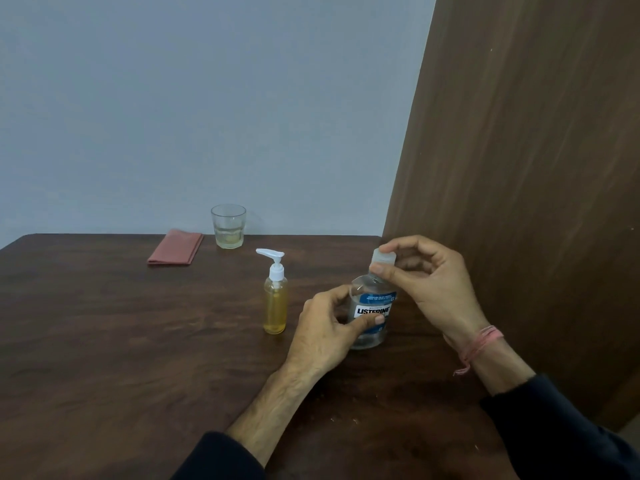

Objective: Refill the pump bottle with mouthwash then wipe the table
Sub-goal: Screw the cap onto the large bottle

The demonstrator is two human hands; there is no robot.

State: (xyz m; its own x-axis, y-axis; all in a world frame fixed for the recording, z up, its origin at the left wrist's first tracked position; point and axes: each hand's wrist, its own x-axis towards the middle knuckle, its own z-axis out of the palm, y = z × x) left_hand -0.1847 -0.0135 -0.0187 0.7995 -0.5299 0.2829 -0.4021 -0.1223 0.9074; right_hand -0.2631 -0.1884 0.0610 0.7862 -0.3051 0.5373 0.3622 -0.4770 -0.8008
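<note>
A clear mouthwash bottle (pixel 375 299) with a blue label stands upright on the dark wooden table (pixel 121 341), right of centre. My left hand (pixel 325 327) grips its body from the left, thumb across the label. My right hand (pixel 429 278) pinches the bottle's clear cap (pixel 382 256) from the right. A small pump bottle (pixel 275 303) with yellowish liquid and a white pump head stands just left of the mouthwash bottle, apart from both hands. A folded pink cloth (pixel 175 251) lies at the back left of the table.
A glass tumbler (pixel 228 226) with a little pale liquid stands at the table's back edge by the grey wall. A brown wooden panel (pixel 519 168) rises along the right side, close behind my right hand.
</note>
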